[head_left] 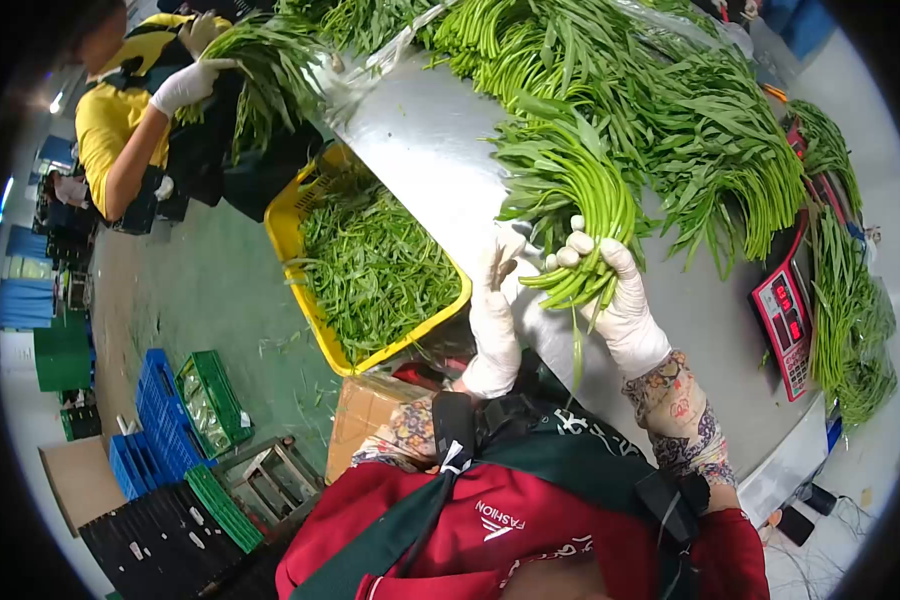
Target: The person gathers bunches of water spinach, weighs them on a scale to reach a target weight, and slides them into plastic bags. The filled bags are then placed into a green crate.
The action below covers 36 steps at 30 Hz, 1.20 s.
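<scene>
My right hand (618, 290), in a white glove, is closed round the stem ends of a bunch of water spinach (595, 185). The stems curve up and the leaves spread away over the metal table (410, 130). One loose strand (577, 350) hangs below that hand. To its left, my left hand (495, 305), also gloved in white, is raised by the table edge with fingers apart and nothing visible in it. Beyond both hands lies a large pile of water spinach (650, 110), stems and leaves overlapping.
Below the table's left edge stands a yellow crate (410, 350) of loose greens, beside a cardboard box (365, 410). A red digital scale (785, 325) and bagged greens (850, 340) are at right. A co-worker (120, 130) holds greens at upper left. Blue pallets (160, 420) sit lower left.
</scene>
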Available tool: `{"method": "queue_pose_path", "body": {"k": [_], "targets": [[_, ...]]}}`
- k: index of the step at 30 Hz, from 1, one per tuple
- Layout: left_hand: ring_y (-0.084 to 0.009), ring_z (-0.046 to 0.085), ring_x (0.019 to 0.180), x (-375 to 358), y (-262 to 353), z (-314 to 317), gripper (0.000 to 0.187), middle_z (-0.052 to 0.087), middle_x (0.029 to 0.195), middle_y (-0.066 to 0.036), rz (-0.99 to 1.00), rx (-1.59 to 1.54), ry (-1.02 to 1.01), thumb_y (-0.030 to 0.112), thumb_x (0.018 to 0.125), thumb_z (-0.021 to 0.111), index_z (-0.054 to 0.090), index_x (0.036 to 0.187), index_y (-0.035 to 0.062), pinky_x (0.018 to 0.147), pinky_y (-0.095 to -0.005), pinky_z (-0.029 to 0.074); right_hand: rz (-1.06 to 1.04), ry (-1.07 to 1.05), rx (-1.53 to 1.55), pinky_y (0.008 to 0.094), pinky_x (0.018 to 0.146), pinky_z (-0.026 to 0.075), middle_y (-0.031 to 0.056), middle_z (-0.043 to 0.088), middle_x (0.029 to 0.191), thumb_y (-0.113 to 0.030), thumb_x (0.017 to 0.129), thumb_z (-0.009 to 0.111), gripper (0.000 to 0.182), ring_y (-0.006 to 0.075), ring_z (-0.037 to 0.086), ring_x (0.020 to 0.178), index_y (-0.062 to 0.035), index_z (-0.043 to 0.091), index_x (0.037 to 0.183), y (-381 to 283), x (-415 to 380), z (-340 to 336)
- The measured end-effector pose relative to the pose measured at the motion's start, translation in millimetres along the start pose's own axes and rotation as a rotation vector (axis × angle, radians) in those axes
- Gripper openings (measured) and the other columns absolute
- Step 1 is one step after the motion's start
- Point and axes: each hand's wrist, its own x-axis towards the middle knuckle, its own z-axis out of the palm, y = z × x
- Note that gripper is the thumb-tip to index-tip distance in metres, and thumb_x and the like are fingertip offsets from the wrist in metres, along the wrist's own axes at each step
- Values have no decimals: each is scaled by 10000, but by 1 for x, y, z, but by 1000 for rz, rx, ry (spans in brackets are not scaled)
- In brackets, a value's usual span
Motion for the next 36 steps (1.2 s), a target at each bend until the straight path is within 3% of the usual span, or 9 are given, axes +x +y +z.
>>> {"method": "queue_pose_path", "body": {"k": [7,13,18,22,25,26,32,34,36], "targets": [[-275,469,1178,14,38,55,921,393,1384,-176,47,-109,-56,708,829,415,264,1429,26,998,-341,366,-69,58,267,377,856,494,63,592,919,-138,817,661,367,221,567,899,-37,515,1138,20,-10,23],[-308,367,1312,31,18,17,645,321,1449,-190,912,398,-347,492,917,445,351,1413,90,1126,-475,143,-84,70,204,336,840,503,28,586,924,-142,840,639,317,183,569,892,-56,531,1125,-7,-14,36],[-263,297,1332,32,27,17,133,524,1268,56,1235,853,-374,301,747,663,735,859,309,1135,-460,127,272,34,478,283,764,530,41,596,952,-119,833,657,282,171,573,882,-63,568,1094,-7,-25,41],[-255,498,1106,30,57,19,194,632,1064,-2,611,478,-471,338,818,625,706,756,174,1077,-461,240,86,33,347,309,754,500,22,579,913,-133,831,661,322,158,550,829,-59,514,1107,-11,-21,40],[-298,554,1042,44,46,-12,317,596,1097,-148,145,-121,-106,346,967,468,519,1037,41,988,-468,392,-27,-44,400,355,921,449,10,556,907,-152,817,679,398,149,554,834,-46,478,1144,-37,-20,33],[-248,425,1230,59,61,-16,467,471,1295,-168,163,-158,52,425,971,414,504,1204,30,1079,-418,277,-90,-67,322,349,918,446,-5,548,896,-154,829,667,398,145,549,838,-44,473,1160,-44,-25,35],[-247,383,1294,40,36,3,765,418,1382,-187,-714,52,-578,574,931,357,333,1371,-51,1089,-371,264,-164,-8,-723,330,788,470,51,576,863,-107,774,682,407,156,561,808,-21,492,1123,-37,-48,8],[-211,478,1192,8,-22,8,593,489,1306,-139,-436,-150,-606,369,954,497,359,1365,-35,1019,-315,356,13,60,-931,297,846,463,64,597,944,-55,702,756,442,147,579,886,-19,538,1084,-12,-55,-47],[-205,467,1169,-11,-53,27,646,493,1275,-121,-495,-106,-574,467,944,462,348,1369,-6,993,-320,373,9,184,-1181,291,843,465,63,614,1003,-73,697,765,479,158,578,931,-5,555,1122,14,-60,-87]]}}
